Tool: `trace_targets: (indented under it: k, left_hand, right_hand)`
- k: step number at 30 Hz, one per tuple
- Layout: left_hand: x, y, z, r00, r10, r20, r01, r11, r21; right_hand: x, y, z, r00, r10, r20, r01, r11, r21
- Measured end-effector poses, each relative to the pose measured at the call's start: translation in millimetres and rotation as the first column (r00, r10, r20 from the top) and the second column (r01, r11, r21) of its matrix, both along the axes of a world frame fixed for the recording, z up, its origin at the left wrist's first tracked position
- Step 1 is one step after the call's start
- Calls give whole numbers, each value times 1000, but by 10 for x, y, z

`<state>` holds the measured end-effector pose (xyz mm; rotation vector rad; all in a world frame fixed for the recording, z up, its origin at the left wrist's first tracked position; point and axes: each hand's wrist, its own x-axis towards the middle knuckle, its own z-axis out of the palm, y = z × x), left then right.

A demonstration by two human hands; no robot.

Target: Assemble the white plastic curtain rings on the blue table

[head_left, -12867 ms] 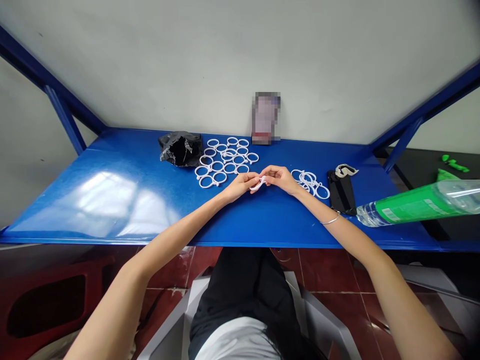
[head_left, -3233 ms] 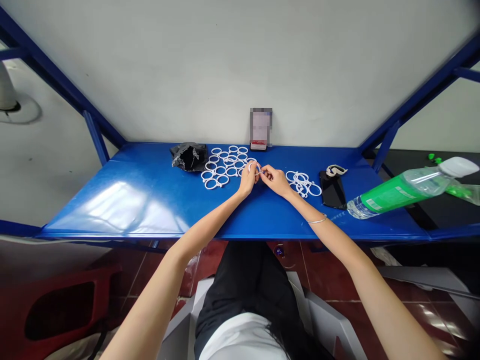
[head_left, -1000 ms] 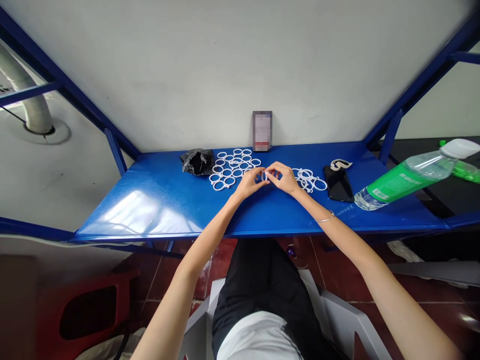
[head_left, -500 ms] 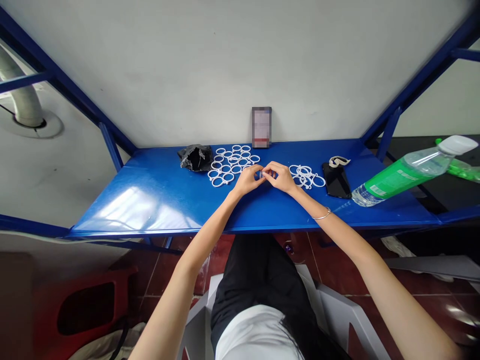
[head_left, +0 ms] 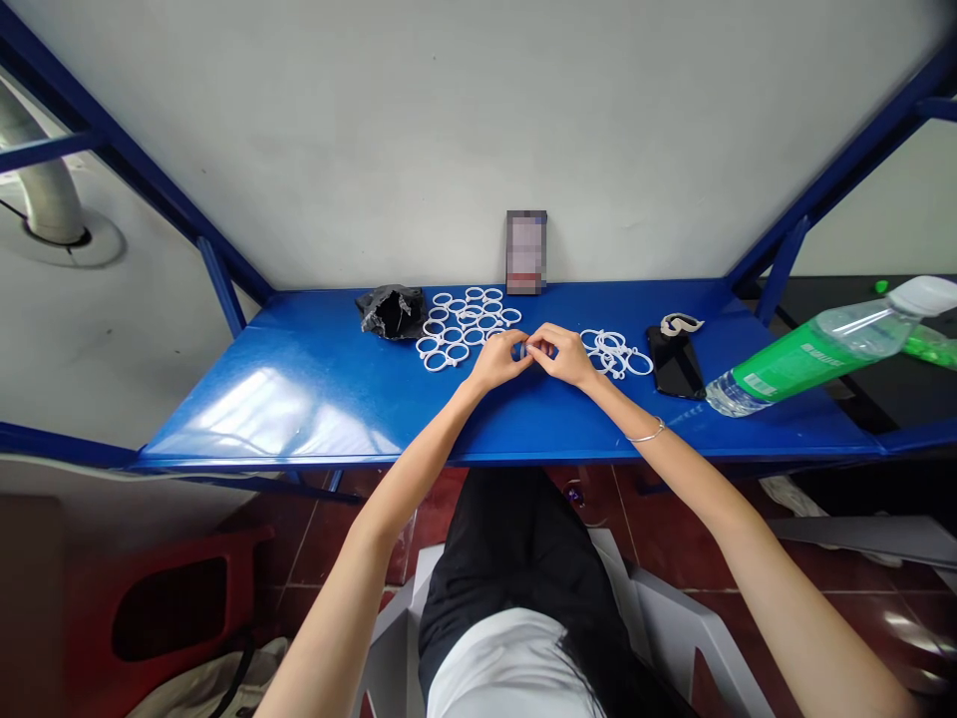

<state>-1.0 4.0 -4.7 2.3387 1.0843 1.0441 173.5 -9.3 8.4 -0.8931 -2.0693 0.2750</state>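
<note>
At the middle of the blue table, my left hand [head_left: 499,361] and my right hand [head_left: 563,355] meet with their fingertips pinched together. Between them they hold a pale ring [head_left: 524,351], mostly covered by the fingers; it looks like one of the white rings around. Just beyond my left hand lies a spread of white curtain rings [head_left: 453,335], each with a small eyelet. To the right of my right hand, a smaller heap of the same rings [head_left: 614,344] overlaps loosely.
A crumpled black bag [head_left: 391,311] lies open at the back left. A phone [head_left: 526,254] leans on the wall. On the right are a black phone [head_left: 677,364], a whitish curled item [head_left: 681,324] on it, and a tall bottle [head_left: 807,359] with a green label.
The view has shifted slightly. Both hands stay together at the same place on the table, with only slight finger movement. Nothing else has visibly moved.
</note>
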Motion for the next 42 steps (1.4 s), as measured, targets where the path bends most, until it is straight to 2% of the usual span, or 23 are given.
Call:
trace_targets:
  k: [9,14,20,26,31,42]
  left_hand:
    - [4,-51,76,998,-51,26,52,998,-37]
    - [-10,-86,159,991,-93,94,100,992,-70]
    - [-24,-111,218,982,-78,174,94,992,-89]
    - [-12,-142,243,971,-108,213,140,980,-138]
    - [-7,-153,232,975,-129,180,154,979,-133]
    - [0,-181,241,982,-106,158,118,991,-69]
  right_hand:
    - [-8,6,5,995,15,-104,-30,990,-141]
    - [11,17,37,964,-22,-264,-44,970,-239]
    - [53,39,72,915,-20,-402,-126,934,-334]
    - [61,19,119,909,18,-416,-187,910,-369]
    - [69,-15,162,923,72,-377,-231,889,-396]
    - [54,-74,213,934,57,-352,-194,910,-367]
